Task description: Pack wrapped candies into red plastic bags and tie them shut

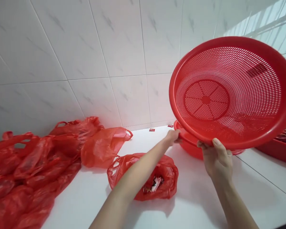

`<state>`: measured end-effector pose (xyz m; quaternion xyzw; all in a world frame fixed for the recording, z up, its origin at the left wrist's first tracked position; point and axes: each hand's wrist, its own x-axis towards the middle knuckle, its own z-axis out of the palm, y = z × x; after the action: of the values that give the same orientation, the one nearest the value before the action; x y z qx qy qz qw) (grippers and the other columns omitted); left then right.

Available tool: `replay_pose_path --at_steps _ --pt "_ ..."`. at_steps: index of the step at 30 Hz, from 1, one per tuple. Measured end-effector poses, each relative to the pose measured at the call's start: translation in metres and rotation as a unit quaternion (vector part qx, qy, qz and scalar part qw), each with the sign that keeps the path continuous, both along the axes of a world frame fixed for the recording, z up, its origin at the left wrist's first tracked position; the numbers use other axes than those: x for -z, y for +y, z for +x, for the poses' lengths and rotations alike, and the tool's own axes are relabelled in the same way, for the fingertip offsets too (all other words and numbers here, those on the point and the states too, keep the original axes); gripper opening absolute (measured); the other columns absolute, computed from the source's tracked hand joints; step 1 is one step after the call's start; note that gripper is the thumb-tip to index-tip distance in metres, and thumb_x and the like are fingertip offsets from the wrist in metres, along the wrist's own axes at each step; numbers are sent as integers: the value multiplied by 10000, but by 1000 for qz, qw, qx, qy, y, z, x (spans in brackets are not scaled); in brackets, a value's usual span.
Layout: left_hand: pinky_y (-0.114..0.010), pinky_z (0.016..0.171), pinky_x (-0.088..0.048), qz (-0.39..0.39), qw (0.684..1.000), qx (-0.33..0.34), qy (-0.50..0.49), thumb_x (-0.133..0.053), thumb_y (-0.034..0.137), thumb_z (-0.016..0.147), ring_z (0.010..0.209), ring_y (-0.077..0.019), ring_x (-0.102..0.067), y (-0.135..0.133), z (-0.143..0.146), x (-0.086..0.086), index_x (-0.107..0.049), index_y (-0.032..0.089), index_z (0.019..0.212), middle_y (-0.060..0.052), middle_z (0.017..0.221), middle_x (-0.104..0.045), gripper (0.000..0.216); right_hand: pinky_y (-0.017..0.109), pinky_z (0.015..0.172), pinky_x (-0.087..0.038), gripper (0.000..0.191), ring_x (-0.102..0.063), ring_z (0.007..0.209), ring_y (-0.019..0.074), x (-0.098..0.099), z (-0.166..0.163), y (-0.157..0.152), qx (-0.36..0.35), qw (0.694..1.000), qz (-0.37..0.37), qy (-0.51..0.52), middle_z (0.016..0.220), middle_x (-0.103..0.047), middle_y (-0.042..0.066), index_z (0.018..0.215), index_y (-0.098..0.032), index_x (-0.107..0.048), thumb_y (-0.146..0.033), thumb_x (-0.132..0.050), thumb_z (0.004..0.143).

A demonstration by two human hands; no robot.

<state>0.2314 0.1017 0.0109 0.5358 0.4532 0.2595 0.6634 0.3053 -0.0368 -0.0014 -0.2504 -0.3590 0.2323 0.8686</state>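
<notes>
My right hand [215,157] grips the lower rim of a large red perforated basket [231,92], held tilted up off the counter with its inside facing me. My left hand [173,136] reaches forward and holds the rim of a second red basin [189,146] that sits on the white counter under the raised basket. Between my arms lies an open red plastic bag [145,176] with small wrapped items inside.
Several red plastic bags [38,162] are heaped at the left on the white counter [200,197] against the tiled wall. Two small red packets [152,129] lie by the wall. Another red tray [278,149] sits at the right edge.
</notes>
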Motion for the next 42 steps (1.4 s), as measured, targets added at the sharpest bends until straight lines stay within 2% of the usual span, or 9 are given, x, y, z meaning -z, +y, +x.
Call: replay_pose_path --at_steps 3,7,13,18,23,29,33,37,42 --pt "-320 718 -590 -5 998 -62 30 -609 356 982 819 -152 -667 22 -42 0 -639 131 1120 -57 1018 -681 265 297 616 -567 137 -686 642 162 0 -1 -1 -4 1000 -10 25 743 -728 3 808 -214 -724 -330 -790 777" --pt "-251 650 -577 2 993 -109 36 -543 198 954 505 -92 -572 33 -100 2 -596 143 749 16 597 -604 219 306 516 -534 215 -688 543 196 1 -5 -1 35 999 -32 17 667 -736 49 731 -169 -721 -372 -778 770" --pt "-266 648 -596 9 988 -148 48 -633 200 833 486 -112 -590 30 -158 7 -542 180 650 21 522 -595 206 291 471 -530 258 -706 506 217 4 -6 1 115 986 -92 76 640 -753 95 643 -127 -717 -359 -771 744" --pt "-256 623 -590 10 987 -140 76 -657 253 831 529 -133 -638 25 -179 11 -576 186 664 -1 551 -633 197 301 515 -598 245 -747 573 232 6 10 9 162 970 -123 133 710 -778 97 656 -139 -691 -355 -732 764" --pt "-252 621 -563 25 986 -130 105 -713 321 793 545 -139 -648 22 -184 13 -601 180 682 -16 598 -679 211 328 533 -625 263 -752 609 248 24 28 32 203 954 -172 135 665 -753 88 637 -138 -661 -372 -765 697" --pt "-254 663 -540 44 983 -108 144 -730 408 791 590 -151 -658 18 -191 9 -621 176 665 -40 644 -712 286 225 594 -598 222 -751 751 177 44 26 48 103 947 -257 163 798 -774 76 759 -131 -717 -330 -753 667" --pt "-280 670 -534 69 978 -81 180 -718 444 800 652 -193 -688 12 -199 3 -657 170 724 -79 710 -747 290 231 543 -568 245 -725 674 173 48 19 48 15 949 -300 93 780 -761 84 755 -139 -737 -347 -765 629" --pt "-285 719 -522 123 968 -76 203 -677 418 830 720 -201 -698 -6 -212 -7 -682 174 807 -66 791 -748 245 271 563 -546 238 -664 614 161 47 5 42 37 965 -261 -21 727 -737 50 721 -167 -743 -387 -779 638" --pt "-305 835 -511 338 915 -15 219 -596 383 868 886 -206 -680 -44 -231 -8 -706 193 955 -55 1028 -745 236 325 720 -548 118 -673 753 188 42 -22 24 101 951 -138 -259 805 -733 35 863 -208 -753 -309 -716 814"
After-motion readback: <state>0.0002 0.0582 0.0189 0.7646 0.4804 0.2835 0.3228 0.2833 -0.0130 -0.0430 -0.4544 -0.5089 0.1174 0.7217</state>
